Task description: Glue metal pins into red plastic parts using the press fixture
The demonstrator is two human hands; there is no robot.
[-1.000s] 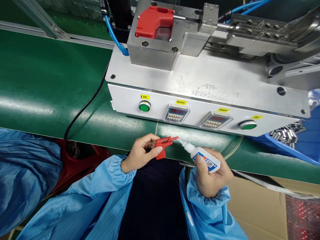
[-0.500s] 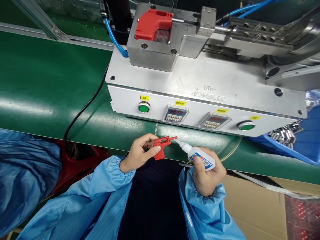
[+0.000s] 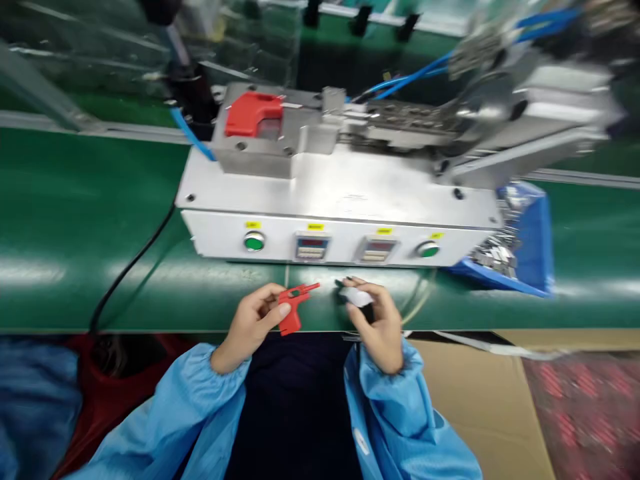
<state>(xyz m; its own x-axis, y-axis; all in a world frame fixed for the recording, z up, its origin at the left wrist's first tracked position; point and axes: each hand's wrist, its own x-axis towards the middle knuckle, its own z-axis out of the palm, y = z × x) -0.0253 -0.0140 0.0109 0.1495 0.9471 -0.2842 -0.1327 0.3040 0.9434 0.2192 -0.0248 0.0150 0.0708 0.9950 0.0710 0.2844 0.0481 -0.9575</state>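
The picture is smeared by head motion. My left hand [image 3: 250, 323] pinches a small red plastic part [image 3: 294, 305] over the near edge of the green belt [image 3: 75, 220]. My right hand [image 3: 377, 327] is closed round a small white glue bottle [image 3: 355, 297], its tip pointing left and a short gap from the red part. Both hands sit just in front of the silver machine box [image 3: 340, 200] with its two green buttons [image 3: 254, 241] and two counters. Another red part [image 3: 253, 112] sits in the metal fixture on top of the machine.
A blue tray [image 3: 520, 257] of small metal pieces lies to the right of the machine. A black cable [image 3: 130, 263] runs across the belt at the left. A cardboard box [image 3: 480, 407] stands below right, and a red bin [image 3: 115, 380] below left. Blue air hoses run behind.
My head has lifted and pulled back, so the machine looks smaller and blurred. The glue bottle's tip has drawn away from the red part, and my right hand has turned the bottle.
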